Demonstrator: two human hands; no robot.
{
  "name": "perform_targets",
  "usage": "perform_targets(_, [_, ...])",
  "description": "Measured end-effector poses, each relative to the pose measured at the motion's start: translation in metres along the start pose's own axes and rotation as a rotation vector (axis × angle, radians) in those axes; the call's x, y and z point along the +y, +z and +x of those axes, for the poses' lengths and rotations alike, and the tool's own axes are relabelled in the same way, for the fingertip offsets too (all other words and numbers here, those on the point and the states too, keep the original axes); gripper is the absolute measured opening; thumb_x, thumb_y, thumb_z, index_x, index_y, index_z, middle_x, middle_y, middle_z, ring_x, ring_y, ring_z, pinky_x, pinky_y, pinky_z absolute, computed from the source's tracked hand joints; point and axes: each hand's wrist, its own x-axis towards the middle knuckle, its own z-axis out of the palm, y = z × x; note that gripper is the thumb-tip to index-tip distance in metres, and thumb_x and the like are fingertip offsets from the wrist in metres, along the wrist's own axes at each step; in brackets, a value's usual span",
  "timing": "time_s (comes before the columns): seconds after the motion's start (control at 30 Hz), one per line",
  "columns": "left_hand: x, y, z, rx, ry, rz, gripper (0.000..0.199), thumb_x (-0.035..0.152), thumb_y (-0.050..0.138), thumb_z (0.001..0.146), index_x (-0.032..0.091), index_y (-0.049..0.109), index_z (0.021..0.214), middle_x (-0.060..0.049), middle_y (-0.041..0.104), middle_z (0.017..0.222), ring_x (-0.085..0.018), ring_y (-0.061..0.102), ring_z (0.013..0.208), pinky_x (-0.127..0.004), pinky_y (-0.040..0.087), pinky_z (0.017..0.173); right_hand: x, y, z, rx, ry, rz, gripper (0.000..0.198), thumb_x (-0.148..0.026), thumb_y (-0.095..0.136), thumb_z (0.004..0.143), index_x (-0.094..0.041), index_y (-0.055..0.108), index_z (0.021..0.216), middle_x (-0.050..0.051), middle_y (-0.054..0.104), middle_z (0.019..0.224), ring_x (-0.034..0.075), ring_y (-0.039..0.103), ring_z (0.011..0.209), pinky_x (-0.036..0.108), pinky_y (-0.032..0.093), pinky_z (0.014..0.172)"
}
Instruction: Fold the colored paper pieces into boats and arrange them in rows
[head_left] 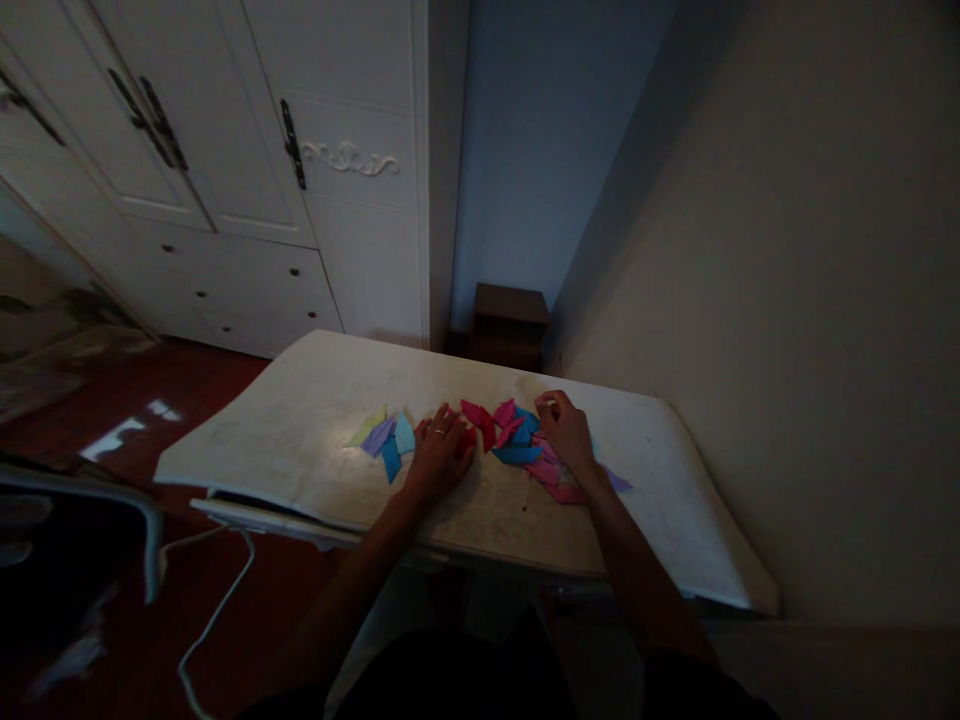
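Observation:
Folded paper pieces in several colours lie on a white-topped table. My left hand (pixel 442 448) rests low over the table, fingers stretched out, touching a red folded paper piece (pixel 466 442). To its left are a light-blue piece (pixel 404 432), a blue piece (pixel 391 459), a purple piece (pixel 377 437) and a yellow-green piece (pixel 368 428). Between my hands sit crimson pieces (pixel 480 420) and blue pieces (pixel 517 455). Above the pile on the right, my right hand (pixel 566 432) has its fingers curled into a pinch; anything in them is hidden. Pink pieces (pixel 546 466) lie beneath it.
The white table (pixel 285 440) has a raised covering along its front edge. A wall (pixel 787 300) stands close on the right. Behind are a white wardrobe (pixel 360 230) and a small brown cabinet (pixel 510 305). A chair frame (pixel 150 540) and a white cable (pixel 217 610) are at the left.

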Motion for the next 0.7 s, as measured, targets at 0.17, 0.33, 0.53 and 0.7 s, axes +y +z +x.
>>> perform_targets(0.17, [-0.003,-0.001,0.003,0.037,-0.045,0.051,0.035,0.034,0.052,0.089,0.017,0.056,0.119,-0.016,0.055,0.134,-0.029,0.032,0.14,-0.049,0.028,0.108,0.046,-0.027,-0.001,0.077,0.043,-0.104,0.045,-0.05,0.042,0.089,-0.016,0.057,0.115,0.012,0.068,0.099,0.024,0.064,0.085,0.037,0.05,0.08])
perform_targets(0.33, [-0.001,-0.021,-0.001,0.253,-0.342,0.207,0.036,0.038,0.044,0.093,0.015,0.058,0.117,-0.019,0.051,0.137,-0.033,0.026,0.142,-0.057,0.021,0.109,0.103,-0.045,-0.039,0.044,0.202,-0.326,0.068,-0.057,0.042,0.087,-0.007,0.047,0.132,0.024,0.045,0.139,0.035,0.037,0.134,0.05,0.032,0.109])
perform_targets(0.53, [-0.018,-0.051,-0.047,0.324,-0.527,0.309,0.059,0.051,0.04,0.092,0.013,0.042,0.138,-0.024,0.04,0.145,-0.04,0.019,0.143,-0.067,0.021,0.106,0.114,-0.038,-0.086,-0.139,0.127,-0.33,0.071,-0.059,0.035,0.091,-0.016,0.029,0.148,0.015,0.027,0.155,0.028,0.019,0.144,0.05,0.023,0.115])
perform_targets(0.7, [-0.045,-0.049,-0.059,-0.05,-0.411,0.313,0.073,0.056,0.034,0.092,0.006,0.029,0.145,-0.028,0.039,0.145,-0.042,0.026,0.14,-0.064,0.027,0.105,0.094,-0.019,-0.07,-0.241,-0.004,-0.29,0.077,-0.061,0.036,0.092,-0.016,0.02,0.152,0.015,0.017,0.158,0.028,0.015,0.145,0.047,0.019,0.117])
